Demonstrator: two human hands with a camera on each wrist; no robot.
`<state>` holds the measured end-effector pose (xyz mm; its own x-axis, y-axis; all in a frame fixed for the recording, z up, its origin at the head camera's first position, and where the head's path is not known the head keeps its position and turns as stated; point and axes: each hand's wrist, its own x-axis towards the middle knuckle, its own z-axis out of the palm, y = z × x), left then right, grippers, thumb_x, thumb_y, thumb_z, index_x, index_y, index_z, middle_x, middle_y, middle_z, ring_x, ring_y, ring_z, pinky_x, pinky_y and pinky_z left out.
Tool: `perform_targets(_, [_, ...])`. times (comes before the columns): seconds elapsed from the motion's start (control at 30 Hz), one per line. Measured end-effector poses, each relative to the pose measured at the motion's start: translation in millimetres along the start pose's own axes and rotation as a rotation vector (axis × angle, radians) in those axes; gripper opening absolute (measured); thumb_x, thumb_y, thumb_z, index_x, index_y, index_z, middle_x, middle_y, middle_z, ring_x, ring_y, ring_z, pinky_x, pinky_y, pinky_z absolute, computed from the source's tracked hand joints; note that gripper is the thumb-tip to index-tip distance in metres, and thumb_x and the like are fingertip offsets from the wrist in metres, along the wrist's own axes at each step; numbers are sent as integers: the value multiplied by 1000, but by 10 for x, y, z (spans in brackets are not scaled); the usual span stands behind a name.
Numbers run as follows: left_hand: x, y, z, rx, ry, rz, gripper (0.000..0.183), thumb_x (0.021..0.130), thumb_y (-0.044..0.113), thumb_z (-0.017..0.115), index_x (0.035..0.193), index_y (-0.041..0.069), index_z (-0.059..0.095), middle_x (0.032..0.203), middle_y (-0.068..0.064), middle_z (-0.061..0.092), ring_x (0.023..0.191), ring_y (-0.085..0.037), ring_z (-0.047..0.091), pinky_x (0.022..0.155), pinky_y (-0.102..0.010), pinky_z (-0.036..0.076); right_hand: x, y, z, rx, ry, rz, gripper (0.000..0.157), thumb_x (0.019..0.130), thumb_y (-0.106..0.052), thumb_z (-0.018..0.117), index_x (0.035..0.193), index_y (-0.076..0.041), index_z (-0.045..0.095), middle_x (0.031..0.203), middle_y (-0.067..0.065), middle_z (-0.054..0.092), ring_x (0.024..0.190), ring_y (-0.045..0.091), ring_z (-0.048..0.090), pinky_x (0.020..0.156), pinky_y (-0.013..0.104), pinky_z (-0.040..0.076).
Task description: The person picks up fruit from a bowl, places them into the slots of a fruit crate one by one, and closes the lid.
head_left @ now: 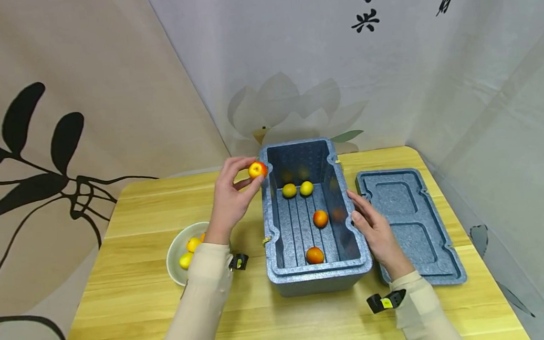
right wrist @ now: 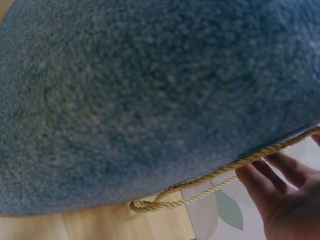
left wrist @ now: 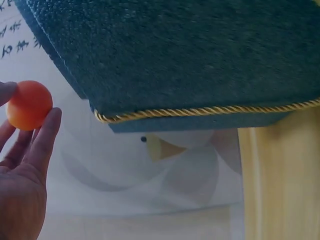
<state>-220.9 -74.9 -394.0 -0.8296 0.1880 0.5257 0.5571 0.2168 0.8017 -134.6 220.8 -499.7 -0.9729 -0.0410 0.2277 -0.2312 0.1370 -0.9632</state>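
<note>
My left hand (head_left: 231, 200) pinches a small red-and-yellow fruit (head_left: 257, 169) between thumb and fingertips, beside the far left rim of a blue-grey foam box (head_left: 319, 275). In the left wrist view this fruit (left wrist: 30, 105) looks orange and round, apart from the box wall. My right hand (head_left: 374, 229) rests its fingers against the box's right edge. In the right wrist view, its fingertips (right wrist: 250, 177) are at the gold rope (right wrist: 210, 175) along the box's side. Inside the box lie two yellow fruits (head_left: 290, 191) and two orange-red ones (head_left: 320, 219).
A pale bowl (head_left: 172, 253) with several yellow and orange fruits (head_left: 193, 244) stands left of the box, partly hidden by my left forearm. To the right lies the box's lid (head_left: 409, 210). A printed curtain (head_left: 292, 58) hangs behind the wooden table (head_left: 133, 285).
</note>
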Motion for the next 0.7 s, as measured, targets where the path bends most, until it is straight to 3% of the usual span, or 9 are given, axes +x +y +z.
perform_targets(0.13, [91, 24, 42, -7, 2, 51, 34, 86, -7, 72, 118, -9, 63, 118, -23, 54, 108, -32, 57, 81, -54, 56, 4, -6, 6, -1, -5, -3, 46, 105, -6, 44, 151, -10, 40, 152, 16, 37, 136, 33, 36, 96, 16, 42])
perform_targets(0.3, [217, 51, 45, -20, 5, 97, 34, 84, -9, 73, 117, -10, 64, 116, -23, 55, 106, -31, 58, 82, -52, 56, 3, -4, 11, 2, -12, 9, 46, 105, -7, 44, 151, -10, 39, 153, 16, 36, 137, 33, 34, 95, 16, 43])
perform_targets(0.57, [383, 57, 119, -52, -38, 93, 33, 84, -9, 73, 115, -13, 63, 113, -23, 57, 107, -31, 62, 86, -42, 56, 1, -3, -5, -5, -4, 16, 46, 105, -9, 43, 151, -12, 39, 153, 14, 36, 139, 31, 33, 96, 16, 42])
perform_targets(0.7, [436, -101, 199, -51, -76, 73, 34, 85, -5, 73, 117, -10, 64, 116, -20, 58, 109, -30, 61, 87, -41, 56, -5, 2, -9, -4, -2, 16, 46, 105, -9, 44, 151, -13, 40, 153, 14, 36, 139, 31, 33, 97, 16, 42])
